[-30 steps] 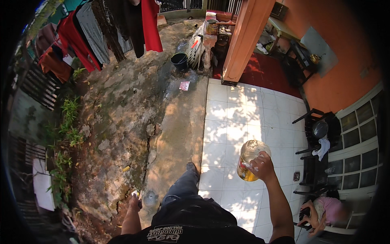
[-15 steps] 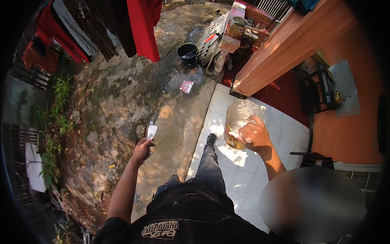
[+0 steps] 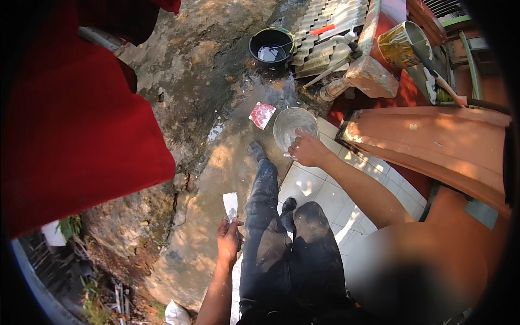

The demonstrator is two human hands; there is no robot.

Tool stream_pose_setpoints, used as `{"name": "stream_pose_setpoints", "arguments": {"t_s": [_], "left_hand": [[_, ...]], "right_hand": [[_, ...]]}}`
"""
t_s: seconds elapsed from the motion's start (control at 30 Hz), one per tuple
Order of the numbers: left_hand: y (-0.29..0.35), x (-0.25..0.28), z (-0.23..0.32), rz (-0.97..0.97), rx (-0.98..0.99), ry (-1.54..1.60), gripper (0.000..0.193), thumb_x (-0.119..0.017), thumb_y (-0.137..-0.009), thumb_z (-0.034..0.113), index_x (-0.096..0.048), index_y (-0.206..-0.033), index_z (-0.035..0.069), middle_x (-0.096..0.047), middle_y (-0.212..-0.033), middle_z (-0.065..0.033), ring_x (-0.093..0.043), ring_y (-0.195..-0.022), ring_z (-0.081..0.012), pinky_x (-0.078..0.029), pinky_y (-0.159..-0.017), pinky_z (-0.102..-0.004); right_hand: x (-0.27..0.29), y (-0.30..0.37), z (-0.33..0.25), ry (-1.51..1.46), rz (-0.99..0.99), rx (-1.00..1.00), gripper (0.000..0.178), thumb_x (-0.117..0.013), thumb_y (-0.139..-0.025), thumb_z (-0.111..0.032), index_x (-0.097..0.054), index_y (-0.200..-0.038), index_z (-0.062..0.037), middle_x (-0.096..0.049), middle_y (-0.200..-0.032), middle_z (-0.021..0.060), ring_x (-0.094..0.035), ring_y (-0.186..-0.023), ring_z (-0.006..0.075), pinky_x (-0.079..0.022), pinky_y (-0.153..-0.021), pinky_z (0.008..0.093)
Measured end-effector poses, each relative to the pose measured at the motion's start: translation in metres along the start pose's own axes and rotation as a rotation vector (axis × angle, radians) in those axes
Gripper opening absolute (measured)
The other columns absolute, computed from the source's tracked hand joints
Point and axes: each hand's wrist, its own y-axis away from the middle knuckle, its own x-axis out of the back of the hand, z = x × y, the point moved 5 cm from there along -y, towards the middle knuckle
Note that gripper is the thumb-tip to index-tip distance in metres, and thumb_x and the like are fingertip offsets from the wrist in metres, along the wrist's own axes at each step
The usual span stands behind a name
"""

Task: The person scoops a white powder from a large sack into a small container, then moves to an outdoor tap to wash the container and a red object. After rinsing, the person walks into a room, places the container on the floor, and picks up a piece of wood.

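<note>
My left hand [image 3: 229,241] is closed around the handle of a putty knife [image 3: 231,202], its pale blade pointing away from me. White smears mark the fingers of my right hand [image 3: 310,148], which grips the near rim of a round bucket [image 3: 286,122]. Whitish residue coats the bucket's inside; its outer wall is mostly hidden from this angle. Just left of the bucket, a red flat piece [image 3: 262,115] smeared with white lies on the concrete. Farther off stands a black bucket [image 3: 262,56] with liquid in it.
Red cloth [image 3: 86,141] hangs close on the left. Corrugated sheets [image 3: 319,51] lean beside a low pillar at the far right, near a yellow can [image 3: 394,47]. An orange column [image 3: 428,138] borders the white tiles [image 3: 330,203]. Rough concrete ground [image 3: 189,70] spreads left.
I have stepped forward, one foot now on the concrete. The bucket in my right hand has come next to the red piece. The red cloth looms nearer; the putty knife stays in my left hand.
</note>
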Motion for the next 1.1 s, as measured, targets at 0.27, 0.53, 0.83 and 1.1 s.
{"name": "stream_pose_setpoints", "arguments": {"t_s": [0.27,0.53,0.83,1.1], "left_hand": [[-0.291,-0.169,-0.02,0.03,0.092,0.163,0.023,-0.061,-0.106,0.025,-0.058,-0.122,0.009,-0.067,-0.096,-0.0033,-0.053,-0.05,-0.0084,-0.043,-0.045,-0.0236],[-0.335,-0.267,-0.078,0.053,0.337,0.211,0.021,-0.059,-0.104,0.024,-0.057,-0.117,0.008,-0.066,-0.093,-0.0054,-0.053,-0.05,-0.0088,-0.043,-0.043,-0.025],[-0.339,-0.305,-0.024,0.099,0.226,0.149,0.022,-0.061,-0.104,0.025,-0.056,-0.116,0.007,-0.064,-0.09,-0.002,-0.052,-0.05,-0.009,-0.04,-0.043,-0.0249],[-0.368,-0.336,0.078,0.088,0.099,0.115,0.029,-0.062,-0.103,0.028,-0.059,-0.124,0.008,-0.066,-0.095,-0.0032,-0.052,-0.054,-0.0075,-0.045,-0.048,-0.0255]], "right_hand": [[-0.275,-0.184,0.216,0.07,0.047,-0.052,0.021,-0.058,-0.09,-0.022,-0.075,-0.089,-0.0102,-0.074,-0.078,0.007,-0.073,-0.086,0.0257,-0.04,-0.113,0.0495],[-0.399,-0.222,0.281,0.038,-0.237,-0.383,0.029,-0.056,-0.097,-0.026,-0.08,-0.094,-0.0111,-0.076,-0.095,0.0093,-0.068,-0.104,0.0293,-0.027,-0.119,0.0634],[-0.25,-0.168,0.287,-0.603,0.409,-0.646,0.046,-0.073,-0.091,-0.03,-0.065,-0.125,0.0011,-0.069,-0.111,0.0174,-0.063,-0.111,0.036,-0.044,-0.108,0.0524],[0.167,-0.027,0.356,-0.601,1.428,-0.634,0.058,-0.05,-0.105,-0.038,-0.052,-0.138,0.0097,-0.067,-0.125,0.0251,-0.067,-0.116,0.0354,-0.05,-0.108,0.0471]]}}
